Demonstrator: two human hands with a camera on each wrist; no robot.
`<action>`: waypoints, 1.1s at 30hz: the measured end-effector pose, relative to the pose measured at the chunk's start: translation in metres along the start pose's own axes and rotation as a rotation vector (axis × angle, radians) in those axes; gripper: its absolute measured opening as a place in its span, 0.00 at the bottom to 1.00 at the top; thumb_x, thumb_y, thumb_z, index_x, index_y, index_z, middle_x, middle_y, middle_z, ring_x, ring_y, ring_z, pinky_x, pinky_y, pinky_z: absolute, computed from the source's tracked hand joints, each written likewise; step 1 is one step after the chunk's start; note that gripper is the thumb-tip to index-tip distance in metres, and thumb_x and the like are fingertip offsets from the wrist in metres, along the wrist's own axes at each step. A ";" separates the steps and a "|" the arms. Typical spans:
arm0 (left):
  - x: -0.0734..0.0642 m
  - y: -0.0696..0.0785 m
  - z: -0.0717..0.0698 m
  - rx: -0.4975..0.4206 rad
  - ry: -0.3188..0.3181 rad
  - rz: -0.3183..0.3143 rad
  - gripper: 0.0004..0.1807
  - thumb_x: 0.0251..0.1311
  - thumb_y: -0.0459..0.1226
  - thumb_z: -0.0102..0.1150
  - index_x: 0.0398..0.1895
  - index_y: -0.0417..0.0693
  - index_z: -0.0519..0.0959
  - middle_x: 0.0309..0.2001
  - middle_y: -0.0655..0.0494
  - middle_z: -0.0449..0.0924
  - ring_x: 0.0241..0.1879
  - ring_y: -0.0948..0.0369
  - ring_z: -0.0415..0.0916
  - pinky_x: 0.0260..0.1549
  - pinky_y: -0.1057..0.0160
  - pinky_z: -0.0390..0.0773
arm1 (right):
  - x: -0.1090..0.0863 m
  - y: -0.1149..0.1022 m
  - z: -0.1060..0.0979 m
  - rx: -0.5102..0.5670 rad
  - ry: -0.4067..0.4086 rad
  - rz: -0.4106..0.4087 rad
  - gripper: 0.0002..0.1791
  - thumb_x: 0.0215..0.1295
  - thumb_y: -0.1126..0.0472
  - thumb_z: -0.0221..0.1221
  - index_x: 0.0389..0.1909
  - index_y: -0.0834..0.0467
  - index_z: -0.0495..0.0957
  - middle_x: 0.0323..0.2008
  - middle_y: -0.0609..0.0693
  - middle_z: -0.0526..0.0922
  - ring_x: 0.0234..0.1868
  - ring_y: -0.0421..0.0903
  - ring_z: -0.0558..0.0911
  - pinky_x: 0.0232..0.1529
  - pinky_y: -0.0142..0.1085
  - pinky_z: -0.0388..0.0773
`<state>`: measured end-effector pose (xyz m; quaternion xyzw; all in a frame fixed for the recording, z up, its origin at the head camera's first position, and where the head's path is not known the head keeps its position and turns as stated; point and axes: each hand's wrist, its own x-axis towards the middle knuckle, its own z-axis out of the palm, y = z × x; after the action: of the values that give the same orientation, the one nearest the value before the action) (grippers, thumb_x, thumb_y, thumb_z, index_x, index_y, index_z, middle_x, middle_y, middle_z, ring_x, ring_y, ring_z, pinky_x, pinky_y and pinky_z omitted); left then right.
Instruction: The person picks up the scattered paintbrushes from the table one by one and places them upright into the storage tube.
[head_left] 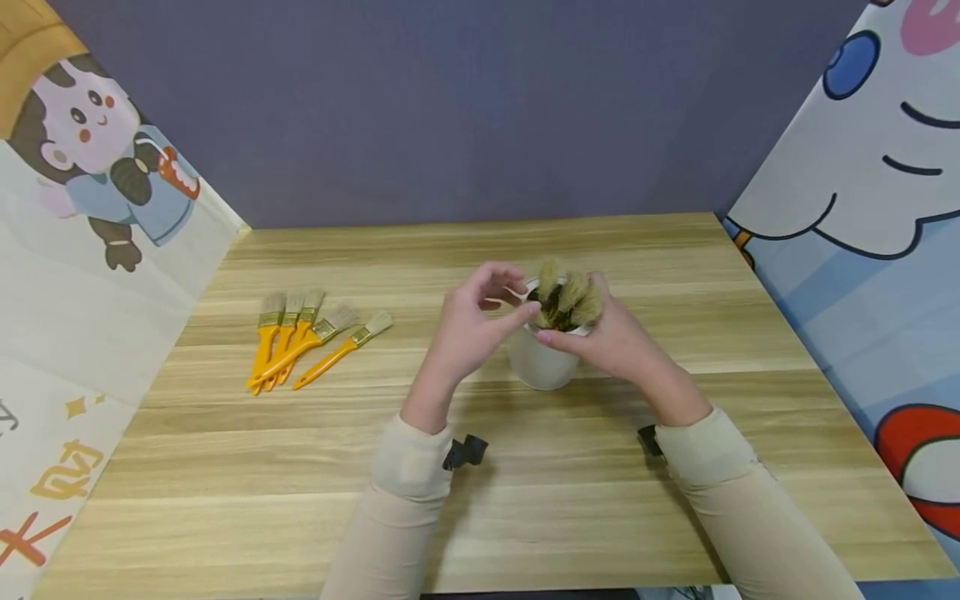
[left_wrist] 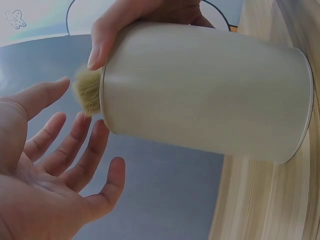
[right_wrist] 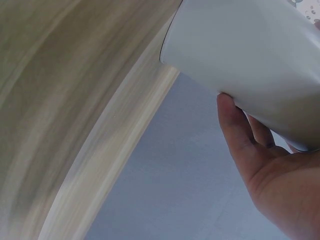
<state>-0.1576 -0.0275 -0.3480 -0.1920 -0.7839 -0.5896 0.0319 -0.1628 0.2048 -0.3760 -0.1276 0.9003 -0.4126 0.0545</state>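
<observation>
A white cylindrical container (head_left: 543, 367) stands on the table, with several pale, bristly tufts (head_left: 576, 293) showing above its mouth. My right hand (head_left: 626, 335) holds the container from the right, thumb at the rim and fingers along the side, as the right wrist view shows with the hand (right_wrist: 280, 175) against the smooth wall. At the left side of the mouth is my left hand (head_left: 472, 317), its fingers spread and gently bent, thumb near the tufts. In the left wrist view that hand (left_wrist: 65, 165) has nothing in its palm, its fingertips close by the rim and one tuft (left_wrist: 88, 92).
Several flat paintbrushes (head_left: 288, 346) with orange handles lie at the left of the wooden table (head_left: 247, 492), some overlapping. A dark grey panel (head_left: 465, 108) rises behind the table, and printed cartoon walls flank it.
</observation>
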 end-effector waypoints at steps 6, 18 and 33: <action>0.000 -0.003 -0.007 -0.030 0.008 -0.004 0.19 0.67 0.39 0.73 0.58 0.48 0.80 0.53 0.47 0.86 0.51 0.53 0.86 0.60 0.42 0.82 | 0.000 0.000 0.000 -0.010 0.013 0.000 0.58 0.61 0.32 0.72 0.77 0.58 0.52 0.68 0.61 0.72 0.68 0.62 0.78 0.66 0.64 0.77; -0.001 -0.024 -0.083 0.104 0.053 -0.104 0.21 0.70 0.48 0.69 0.60 0.49 0.80 0.59 0.49 0.84 0.59 0.52 0.82 0.60 0.50 0.82 | 0.000 0.002 -0.002 -0.053 0.024 0.021 0.60 0.59 0.31 0.73 0.77 0.59 0.53 0.68 0.63 0.75 0.70 0.65 0.77 0.68 0.66 0.75; -0.026 -0.090 -0.168 0.652 -0.139 -0.430 0.38 0.73 0.55 0.63 0.74 0.38 0.71 0.69 0.34 0.76 0.66 0.37 0.76 0.65 0.36 0.75 | -0.001 0.000 -0.002 -0.048 0.018 0.022 0.59 0.59 0.31 0.73 0.77 0.59 0.53 0.68 0.62 0.75 0.70 0.65 0.78 0.67 0.66 0.75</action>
<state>-0.1939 -0.2125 -0.3864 -0.0427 -0.9527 -0.2885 -0.0861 -0.1625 0.2064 -0.3748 -0.1153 0.9117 -0.3914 0.0480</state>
